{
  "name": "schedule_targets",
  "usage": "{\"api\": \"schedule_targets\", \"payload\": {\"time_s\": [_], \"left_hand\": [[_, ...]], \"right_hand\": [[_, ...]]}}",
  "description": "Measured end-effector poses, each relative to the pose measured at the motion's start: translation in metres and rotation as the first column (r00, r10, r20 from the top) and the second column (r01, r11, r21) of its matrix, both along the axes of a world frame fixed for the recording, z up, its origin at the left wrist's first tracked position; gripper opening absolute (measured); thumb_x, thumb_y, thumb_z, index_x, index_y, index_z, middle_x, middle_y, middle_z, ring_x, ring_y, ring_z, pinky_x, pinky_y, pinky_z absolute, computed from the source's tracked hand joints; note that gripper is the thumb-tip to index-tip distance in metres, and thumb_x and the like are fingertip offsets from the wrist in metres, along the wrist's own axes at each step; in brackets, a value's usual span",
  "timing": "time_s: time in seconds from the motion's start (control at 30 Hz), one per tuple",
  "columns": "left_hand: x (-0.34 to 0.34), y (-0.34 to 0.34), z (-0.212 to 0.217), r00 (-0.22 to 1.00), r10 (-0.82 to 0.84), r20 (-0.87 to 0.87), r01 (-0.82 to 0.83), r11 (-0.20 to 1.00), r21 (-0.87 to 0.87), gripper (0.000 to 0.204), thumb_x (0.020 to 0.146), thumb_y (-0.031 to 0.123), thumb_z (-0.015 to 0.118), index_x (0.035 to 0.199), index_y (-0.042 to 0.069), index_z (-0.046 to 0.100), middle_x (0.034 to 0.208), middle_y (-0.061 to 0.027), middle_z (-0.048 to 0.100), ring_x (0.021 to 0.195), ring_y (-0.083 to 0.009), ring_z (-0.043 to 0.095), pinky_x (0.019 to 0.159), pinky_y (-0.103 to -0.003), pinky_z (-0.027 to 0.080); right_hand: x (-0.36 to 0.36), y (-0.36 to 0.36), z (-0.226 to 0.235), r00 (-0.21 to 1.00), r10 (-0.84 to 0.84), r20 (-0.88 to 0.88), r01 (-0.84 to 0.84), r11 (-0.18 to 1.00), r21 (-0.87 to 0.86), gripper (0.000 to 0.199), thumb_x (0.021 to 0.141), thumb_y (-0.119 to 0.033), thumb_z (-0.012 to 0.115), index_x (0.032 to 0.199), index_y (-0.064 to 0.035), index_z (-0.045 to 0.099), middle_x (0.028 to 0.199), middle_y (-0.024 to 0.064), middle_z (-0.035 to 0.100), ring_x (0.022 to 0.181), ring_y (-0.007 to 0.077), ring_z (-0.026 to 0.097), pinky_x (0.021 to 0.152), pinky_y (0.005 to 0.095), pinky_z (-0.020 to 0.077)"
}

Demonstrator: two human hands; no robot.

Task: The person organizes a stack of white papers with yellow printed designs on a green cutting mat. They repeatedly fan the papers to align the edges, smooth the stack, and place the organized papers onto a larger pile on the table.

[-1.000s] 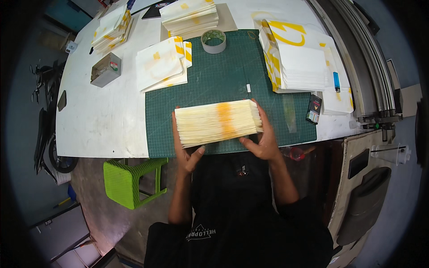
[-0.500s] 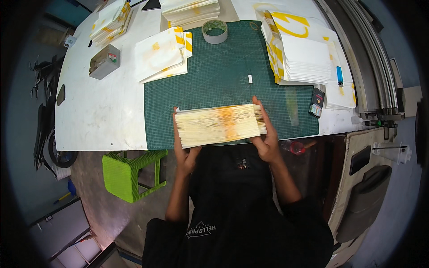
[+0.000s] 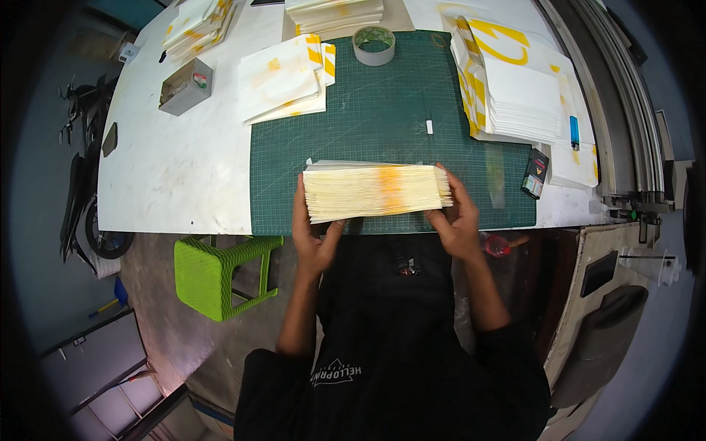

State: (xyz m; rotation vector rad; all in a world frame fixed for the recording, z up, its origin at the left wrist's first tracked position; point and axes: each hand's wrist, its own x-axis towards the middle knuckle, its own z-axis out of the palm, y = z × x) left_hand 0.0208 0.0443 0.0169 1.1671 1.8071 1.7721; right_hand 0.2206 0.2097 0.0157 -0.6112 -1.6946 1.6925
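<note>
A thick stack of white and yellow folded paper sheets (image 3: 360,192) is held between my two hands near the front edge of the table. Its layered edges face me, with an orange band down the middle. My left hand (image 3: 315,239) grips the left end, thumb at the lower edge. Around the right end my right hand (image 3: 457,220) is closed, fingers along the side and thumb below. A few layers jut out at that right end. Beneath and beyond the stack spreads a green cutting mat (image 3: 353,140).
Beyond my hands are a tape roll (image 3: 373,47), loose white-yellow paper pieces (image 3: 279,81), a larger paper stack (image 3: 515,88), a grey box (image 3: 186,88), a blue lighter (image 3: 574,132) and a small black box (image 3: 535,174). A metal rail borders the right. A green stool (image 3: 213,279) stands below left.
The stack has tilted, its layered face now looking shorter and its top showing more. My hands still hold both ends. The whole view has shifted slightly.
</note>
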Motion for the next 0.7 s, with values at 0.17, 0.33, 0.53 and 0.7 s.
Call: {"api": "schedule_targets", "payload": {"time_s": [0.17, 0.33, 0.53, 0.7], "left_hand": [[0.001, -0.001, 0.004, 0.994, 0.050, -0.098, -0.056, 0.996, -0.065, 0.073, 0.089, -0.001, 0.063, 0.152, -0.008, 0.025, 0.138, -0.0204, 0.049, 0.126, -0.0273, 0.052, 0.106, -0.037, 0.041], [0.024, 0.001, 0.006, 0.988, 0.150, 0.026, -0.147, 0.984, -0.099, 0.069, 0.093, 0.000, 0.059, 0.151, -0.010, 0.022, 0.144, -0.0239, 0.045, 0.131, -0.0283, 0.048, 0.110, -0.038, 0.037], [0.032, 0.002, -0.004, 0.986, 0.130, 0.106, -0.129, 0.992, -0.015, 0.070, 0.096, 0.001, 0.053, 0.153, -0.010, 0.014, 0.148, -0.0248, 0.041, 0.134, -0.0273, 0.045, 0.112, -0.038, 0.033], [0.033, 0.000, 0.001, 0.987, 0.115, 0.114, -0.115, 0.993, -0.013, 0.070, 0.095, -0.001, 0.051, 0.153, -0.010, 0.013, 0.147, -0.0247, 0.043, 0.133, -0.0275, 0.046, 0.112, -0.037, 0.034]], "right_hand": [[0.001, 0.009, -0.001, 0.999, 0.010, 0.042, -0.011, 0.999, 0.030, 0.055, 0.086, 0.006, 0.066, 0.138, 0.0059, 0.046, 0.132, 0.0165, 0.057, 0.126, 0.0234, 0.053, 0.109, 0.0369, 0.0395], [0.001, 0.002, -0.003, 0.992, -0.030, 0.119, 0.022, 0.998, 0.061, 0.053, 0.089, 0.005, 0.063, 0.139, 0.0074, 0.044, 0.133, 0.0195, 0.056, 0.127, 0.0252, 0.053, 0.109, 0.0378, 0.0391], [-0.011, -0.019, -0.003, 0.988, -0.148, 0.041, 0.139, 0.973, 0.182, 0.058, 0.093, 0.005, 0.050, 0.148, 0.0084, 0.031, 0.148, 0.0249, 0.043, 0.137, 0.0309, 0.044, 0.115, 0.0422, 0.0316], [-0.015, -0.021, -0.004, 0.986, -0.169, 0.008, 0.166, 0.973, 0.162, 0.059, 0.093, 0.005, 0.048, 0.149, 0.0076, 0.030, 0.149, 0.0245, 0.041, 0.138, 0.0309, 0.042, 0.116, 0.0420, 0.0305]]}}
